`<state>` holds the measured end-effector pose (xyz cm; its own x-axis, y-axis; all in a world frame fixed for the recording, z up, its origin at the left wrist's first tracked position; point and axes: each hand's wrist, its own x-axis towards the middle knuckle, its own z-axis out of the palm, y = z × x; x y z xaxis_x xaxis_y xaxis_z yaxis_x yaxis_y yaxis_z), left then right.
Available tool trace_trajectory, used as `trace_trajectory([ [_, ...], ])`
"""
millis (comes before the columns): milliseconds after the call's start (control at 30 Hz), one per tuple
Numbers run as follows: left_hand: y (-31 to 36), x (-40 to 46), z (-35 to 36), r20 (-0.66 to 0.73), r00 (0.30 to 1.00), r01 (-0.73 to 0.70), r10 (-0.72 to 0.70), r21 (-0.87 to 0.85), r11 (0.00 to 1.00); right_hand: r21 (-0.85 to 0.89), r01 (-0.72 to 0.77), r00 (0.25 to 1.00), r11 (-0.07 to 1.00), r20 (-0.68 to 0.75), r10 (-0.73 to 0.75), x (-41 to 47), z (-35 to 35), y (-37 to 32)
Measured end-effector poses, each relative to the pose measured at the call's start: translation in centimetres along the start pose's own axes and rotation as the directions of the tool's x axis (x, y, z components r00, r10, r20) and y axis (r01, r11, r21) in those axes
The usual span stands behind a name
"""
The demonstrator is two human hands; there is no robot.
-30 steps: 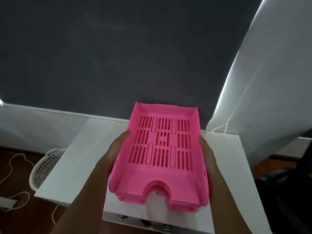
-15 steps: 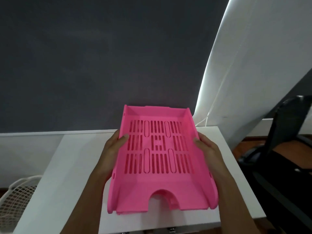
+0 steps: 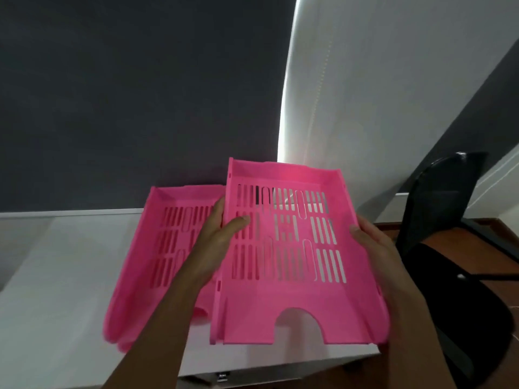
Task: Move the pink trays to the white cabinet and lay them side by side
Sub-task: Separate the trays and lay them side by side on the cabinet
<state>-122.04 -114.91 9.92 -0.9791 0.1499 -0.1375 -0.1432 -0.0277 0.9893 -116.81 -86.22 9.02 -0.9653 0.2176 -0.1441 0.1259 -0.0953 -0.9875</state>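
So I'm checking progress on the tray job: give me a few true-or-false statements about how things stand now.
1. Both hands, left hand and right hand, grip the right pink tray. True.
2. A second pink tray lies to its left on the white cabinet. True.
3. The trays are stacked. False: they sit side by side.
4. A black chair stands left of the cabinet. False: it is on the right.

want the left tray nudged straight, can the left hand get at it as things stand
Probably yes, once freed: the left hand lies right above the left tray, nothing between them, but it now grips the right tray with the right hand.
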Motion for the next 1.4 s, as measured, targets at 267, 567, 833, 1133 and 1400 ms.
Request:
trace_trajectory([
  [267,-2.8,3.0,11.8,-0.170,0.977,0.156,-0.129,0.155,0.976,-0.081,-0.035,0.999,0.996,0.006,0.035,3.7,-10.4,1.4],
  [567,-8.3,5.3,15.1,-0.388,0.873,0.389,-0.297,0.183,0.903,-0.122,-0.194,0.981,0.973,-0.029,0.192,6.8,-11.8,6.7],
  [833,-6.8,5.3,15.0,-0.392,0.910,0.257,-0.136,0.275,0.926,-0.190,-0.172,0.977,0.967,-0.157,0.143,6.7,-9.4,7.0],
  [1133,-1.5,5.2,8.5,-0.415,0.910,0.072,0.014,0.189,0.979,-0.300,0.052,0.981,0.953,-0.163,-0.104,8.2,1.0,2.4],
  [1400,-0.4,3.0,-7.5,-0.575,0.815,0.208,0.072,0.407,0.890,-0.212,0.002,0.999,0.977,-0.036,-0.010,6.7,13.3,3.8],
])
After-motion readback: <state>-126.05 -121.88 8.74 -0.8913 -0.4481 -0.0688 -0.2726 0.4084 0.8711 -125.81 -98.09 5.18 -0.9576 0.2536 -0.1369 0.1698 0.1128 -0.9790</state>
